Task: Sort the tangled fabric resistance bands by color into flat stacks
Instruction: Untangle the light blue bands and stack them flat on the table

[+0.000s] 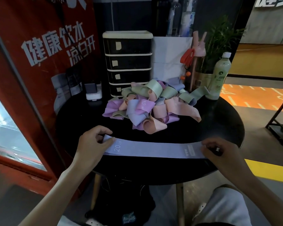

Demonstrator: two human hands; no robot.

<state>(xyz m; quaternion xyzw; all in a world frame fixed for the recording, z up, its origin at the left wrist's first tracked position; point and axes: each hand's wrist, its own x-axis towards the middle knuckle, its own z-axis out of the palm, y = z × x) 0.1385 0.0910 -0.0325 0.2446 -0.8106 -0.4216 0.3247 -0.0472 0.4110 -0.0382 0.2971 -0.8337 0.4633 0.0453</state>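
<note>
A blue fabric band (153, 149) marked "20 LB" lies stretched flat across the near part of the round black table (219, 121). My left hand (93, 142) pinches its left end between thumb and fingers. My right hand (217, 149) grips its right end with curled fingers. Behind the band, a tangled pile of bands (150, 105) in purple, pink, green and blue sits at the table's middle.
A black drawer unit (127, 61) stands at the back, with a white charger block (93, 92) to its left. A green bottle (219, 75), a pink bottle (198, 62) and a potted plant (219, 39) crowd the back right. A red panel (39, 62) rises on the left.
</note>
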